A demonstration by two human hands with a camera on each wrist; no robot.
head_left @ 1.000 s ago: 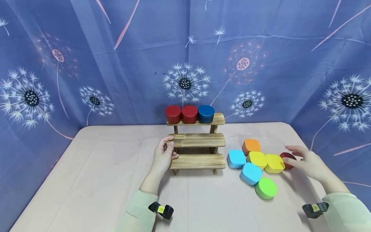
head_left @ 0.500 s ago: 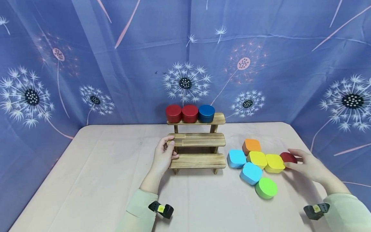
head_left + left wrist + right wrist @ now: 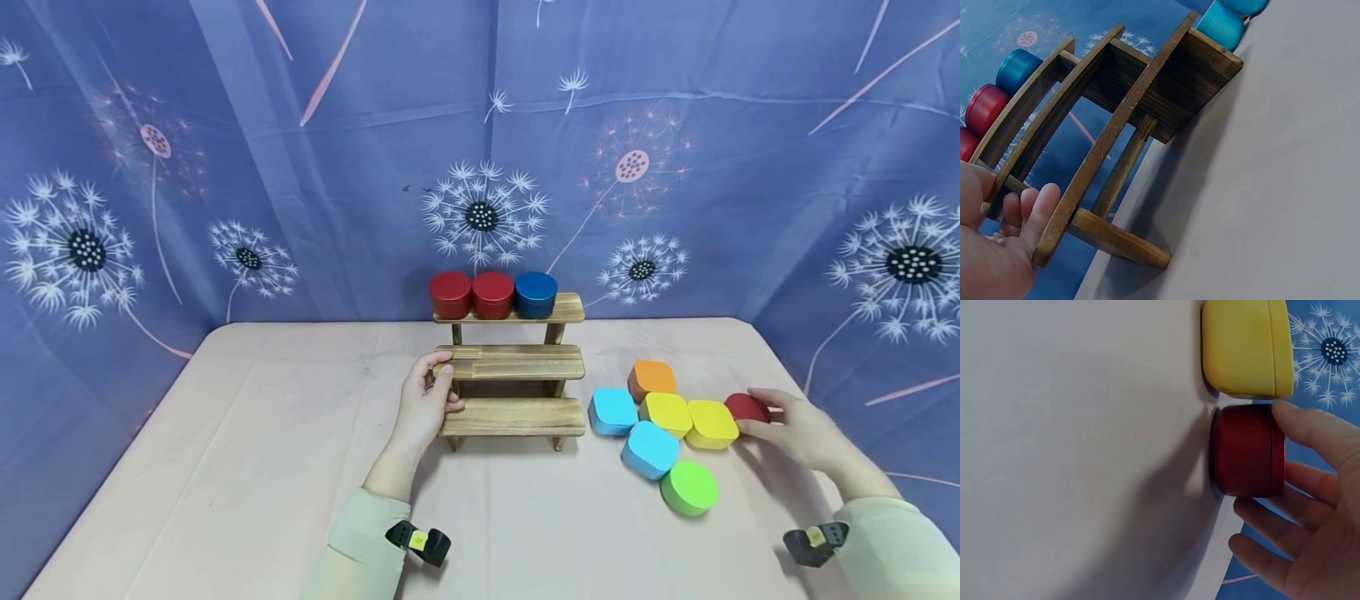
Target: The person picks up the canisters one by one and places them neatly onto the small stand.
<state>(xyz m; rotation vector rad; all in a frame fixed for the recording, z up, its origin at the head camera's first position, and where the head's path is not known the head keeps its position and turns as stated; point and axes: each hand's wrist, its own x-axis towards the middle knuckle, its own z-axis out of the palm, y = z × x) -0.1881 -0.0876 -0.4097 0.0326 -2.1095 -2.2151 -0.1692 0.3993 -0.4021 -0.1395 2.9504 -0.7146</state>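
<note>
Left hand [image 3: 424,402] pinches three-tier wooden stand [image 3: 517,417], likely steadying it; right hand [image 3: 806,432] pinches round red tin [image 3: 745,406], clear of its palm.

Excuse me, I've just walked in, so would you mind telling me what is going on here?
A person's left hand grips the left end of a wooden stand, while the right hand holds a dark red tin beside two yellow tins. Two red tins and a blue tin sit on the top shelf. An orange tin, two light blue tins and a green tin are on the table.
</note>
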